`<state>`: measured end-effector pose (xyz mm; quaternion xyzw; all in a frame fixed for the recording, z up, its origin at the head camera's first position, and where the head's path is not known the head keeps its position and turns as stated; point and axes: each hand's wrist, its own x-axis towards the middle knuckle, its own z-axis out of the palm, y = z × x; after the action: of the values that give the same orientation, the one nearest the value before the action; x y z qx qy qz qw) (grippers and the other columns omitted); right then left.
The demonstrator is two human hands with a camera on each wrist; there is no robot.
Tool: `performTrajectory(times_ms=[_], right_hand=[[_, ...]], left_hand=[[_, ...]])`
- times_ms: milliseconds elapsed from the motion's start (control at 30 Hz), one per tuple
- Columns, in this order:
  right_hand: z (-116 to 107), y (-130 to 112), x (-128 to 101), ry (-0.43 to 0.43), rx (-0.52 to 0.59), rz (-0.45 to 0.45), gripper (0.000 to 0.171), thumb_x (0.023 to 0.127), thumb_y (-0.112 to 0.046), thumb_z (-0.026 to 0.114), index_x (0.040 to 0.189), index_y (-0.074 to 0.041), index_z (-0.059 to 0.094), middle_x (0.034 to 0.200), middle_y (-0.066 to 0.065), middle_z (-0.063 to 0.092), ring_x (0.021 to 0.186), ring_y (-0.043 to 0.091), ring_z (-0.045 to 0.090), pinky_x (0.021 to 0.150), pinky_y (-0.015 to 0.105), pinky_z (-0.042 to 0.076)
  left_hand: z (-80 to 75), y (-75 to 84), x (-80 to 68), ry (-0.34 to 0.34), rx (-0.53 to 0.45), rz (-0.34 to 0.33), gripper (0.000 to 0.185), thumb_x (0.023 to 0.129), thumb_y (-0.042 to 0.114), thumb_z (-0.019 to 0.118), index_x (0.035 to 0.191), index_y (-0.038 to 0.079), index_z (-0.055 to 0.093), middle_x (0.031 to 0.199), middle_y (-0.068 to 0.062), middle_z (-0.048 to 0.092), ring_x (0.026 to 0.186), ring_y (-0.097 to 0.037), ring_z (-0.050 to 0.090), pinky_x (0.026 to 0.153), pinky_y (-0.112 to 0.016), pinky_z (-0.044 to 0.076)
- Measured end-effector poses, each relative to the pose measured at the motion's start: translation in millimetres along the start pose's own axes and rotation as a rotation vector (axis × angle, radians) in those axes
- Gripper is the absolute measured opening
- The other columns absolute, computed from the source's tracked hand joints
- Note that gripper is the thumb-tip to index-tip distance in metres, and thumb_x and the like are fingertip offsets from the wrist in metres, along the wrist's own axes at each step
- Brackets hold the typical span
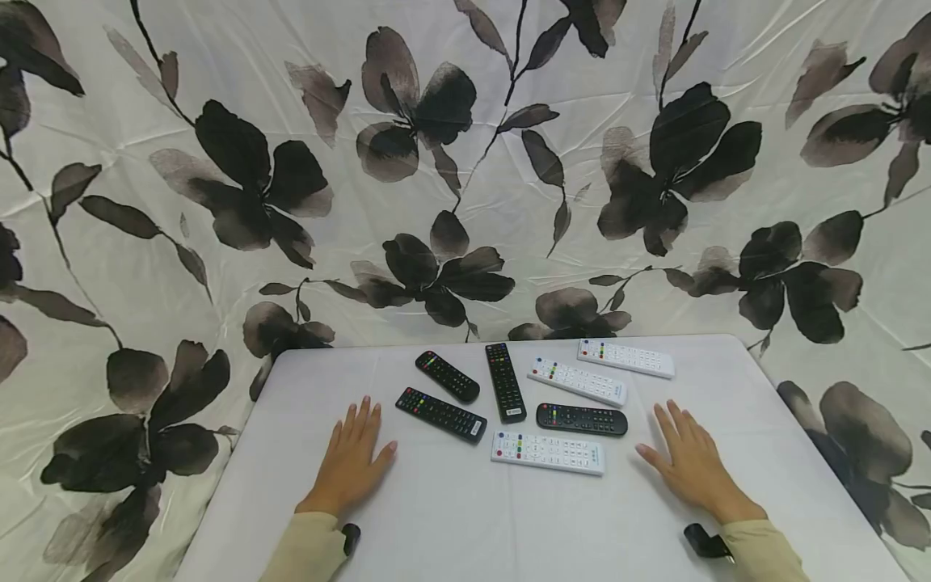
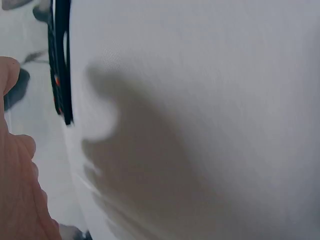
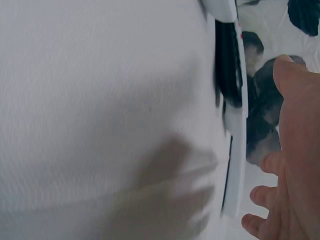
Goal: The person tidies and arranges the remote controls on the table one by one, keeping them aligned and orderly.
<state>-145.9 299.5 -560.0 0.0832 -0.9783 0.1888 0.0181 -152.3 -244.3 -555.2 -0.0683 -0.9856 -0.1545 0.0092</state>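
Several remote controls lie spread over the white table, some black and three white. In the head view my left hand (image 1: 349, 461) is palm down with straight fingers, nearest to a black remote (image 1: 441, 415). My right hand (image 1: 694, 465) is likewise stretched out, to the right of another black remote (image 1: 582, 419) and the nearest white remote (image 1: 548, 453). Neither hand holds or touches a remote. Both wrist views show a hand's shadow on the cloth; the left wrist view has dark remotes (image 2: 60, 65) at its edge, the right a black remote (image 3: 228, 65).
Farther back lie a short black remote (image 1: 447, 377), a long black remote (image 1: 505, 382), a white remote (image 1: 577, 381) and another white remote (image 1: 626, 358) near the table's back edge. A flower-patterned cloth (image 1: 538, 210) hangs behind the white table (image 1: 451, 525).
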Motion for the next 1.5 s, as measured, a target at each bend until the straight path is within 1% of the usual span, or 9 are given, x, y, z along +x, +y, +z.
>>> performTrajectory(times_ms=[267,467,633,867,1033,1133,1200,1333,1500], right_hand=[[-6,-17,-1,-0.005,0.039,-0.025,0.083,0.105,-0.043,0.064,0.159,0.011,0.031,0.163,0.039,0.025,0.148,0.063,0.024,0.118,0.077,0.022],[-8,-34,-4,0.032,0.072,-0.065,0.076,0.104,-0.035,0.067,0.158,0.009,0.035,0.158,0.037,0.035,0.144,0.06,0.033,0.115,0.076,0.028],[-7,-49,-8,0.073,0.074,-0.105,0.069,0.102,-0.028,0.07,0.155,0.008,0.042,0.152,0.035,0.045,0.139,0.056,0.043,0.111,0.075,0.035],[1,-67,-14,0.075,0.103,-0.13,0.065,0.103,-0.027,0.071,0.154,0.004,0.046,0.148,0.03,0.051,0.137,0.052,0.049,0.11,0.072,0.041],[7,-77,-19,0.059,0.13,-0.112,0.065,0.101,-0.027,0.073,0.154,0.002,0.049,0.147,0.027,0.053,0.135,0.049,0.053,0.11,0.067,0.046],[11,-81,-22,0.039,0.156,-0.083,0.064,0.101,-0.025,0.074,0.153,0.003,0.049,0.147,0.026,0.053,0.135,0.048,0.053,0.11,0.066,0.047],[14,-83,-25,0.027,0.184,-0.066,0.063,0.101,-0.024,0.073,0.153,0.003,0.05,0.148,0.025,0.052,0.137,0.048,0.052,0.112,0.066,0.046],[20,-87,-29,0.008,0.238,-0.054,0.062,0.101,-0.021,0.073,0.152,0.004,0.05,0.149,0.026,0.051,0.14,0.05,0.05,0.114,0.066,0.044],[26,-91,-32,-0.043,0.282,-0.026,0.065,0.102,-0.023,0.071,0.155,0.004,0.046,0.156,0.029,0.045,0.145,0.053,0.043,0.116,0.068,0.039]], left_hand=[[-1.2,29.0,-2.7,0.004,-0.047,0.063,0.078,0.107,0.042,0.056,0.164,-0.003,0.029,0.175,-0.021,0.015,0.16,-0.048,0.013,0.129,-0.066,0.013],[-4.3,53.1,-3.5,0.017,-0.106,0.104,0.077,0.105,0.039,0.061,0.164,-0.001,0.032,0.175,-0.02,0.018,0.16,-0.046,0.016,0.129,-0.064,0.015],[-4.7,77.4,-5.9,0.02,-0.144,0.161,0.076,0.105,0.039,0.062,0.164,0.002,0.034,0.174,-0.02,0.023,0.157,-0.045,0.026,0.127,-0.065,0.022],[2.7,107.6,-11.6,-0.023,-0.211,0.195,0.073,0.104,0.036,0.064,0.163,0.004,0.037,0.17,-0.021,0.031,0.153,-0.045,0.034,0.124,-0.066,0.027],[8.5,125.0,-15.2,-0.065,-0.259,0.215,0.068,0.104,0.038,0.062,0.16,0.005,0.042,0.162,-0.021,0.039,0.145,-0.04,0.042,0.12,-0.063,0.035],[11.7,135.2,-16.7,-0.111,-0.299,0.215,0.066,0.104,0.039,0.061,0.159,0.005,0.045,0.157,-0.019,0.043,0.14,-0.036,0.046,0.117,-0.061,0.04],[14.0,141.9,-17.6,-0.138,-0.33,0.222,0.064,0.105,0.038,0.061,0.157,0.005,0.046,0.153,-0.017,0.046,0.137,-0.034,0.048,0.115,-0.061,0.043],[21.7,153.0,-18.5,-0.183,-0.366,0.232,0.06,0.105,0.036,0.061,0.155,0.005,0.048,0.152,-0.013,0.049,0.14,-0.033,0.048,0.117,-0.058,0.043],[30.5,162.0,-19.7,-0.174,-0.343,0.227,0.06,0.104,0.034,0.063,0.154,0.004,0.049,0.151,-0.013,0.051,0.141,-0.032,0.049,0.118,-0.055,0.043]])
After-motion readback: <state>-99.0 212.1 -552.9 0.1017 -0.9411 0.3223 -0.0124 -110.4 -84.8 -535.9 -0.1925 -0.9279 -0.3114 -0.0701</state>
